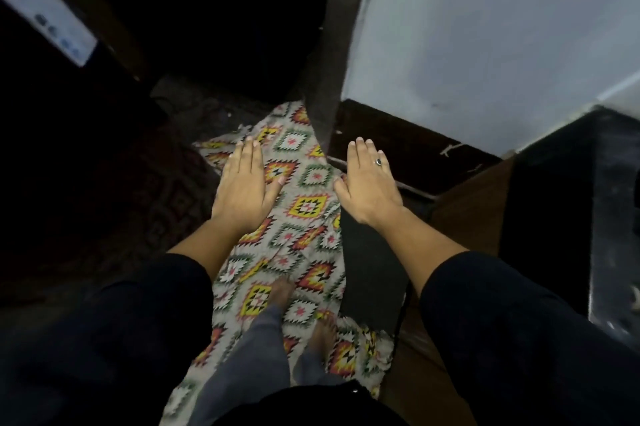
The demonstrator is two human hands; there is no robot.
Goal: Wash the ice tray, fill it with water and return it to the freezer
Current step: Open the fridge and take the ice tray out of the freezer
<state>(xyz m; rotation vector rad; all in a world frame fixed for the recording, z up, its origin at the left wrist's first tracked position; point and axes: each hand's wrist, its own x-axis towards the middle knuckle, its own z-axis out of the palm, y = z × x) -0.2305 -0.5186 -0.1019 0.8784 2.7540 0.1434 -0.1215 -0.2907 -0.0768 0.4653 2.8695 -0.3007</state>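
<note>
Observation: the person stands barefoot on a patterned rug [308, 207], arms held forward, facing a dark doorway [225, 9] at twelve o'clock.

Left hand [242, 183]: palm down, fingers straight and together, holding nothing. Right hand [367, 183]: the same posture, empty, a ring [378, 161] on one finger. The two hands sit level with each other, well apart, the rug showing between them. Both point toward twelve o'clock.

Task item: the ice tray is not in view. No sink, tap or freezer can be identified either. A pale panel [48, 20] at ten o'clock is too blurred to name. A dark post [329, 61] stands just beyond the right hand at twelve, with a white wall [485, 27] at one to two o'clock and a black surface [609, 217] at three o'clock.

Assessment: the bearing of the tray from either hand cannot be established, nor its long axis. Neither hand can be rated nearer; they are placed evenly either side of the line of travel. The only open route lies through the doorway at twelve, so the tray is judged to be somewhere beyond it or outside the view. The task appears to be at its very start or in transit, with nothing washed, filled or carried on this evidence.

Risk: poor light in the doorway.
</note>
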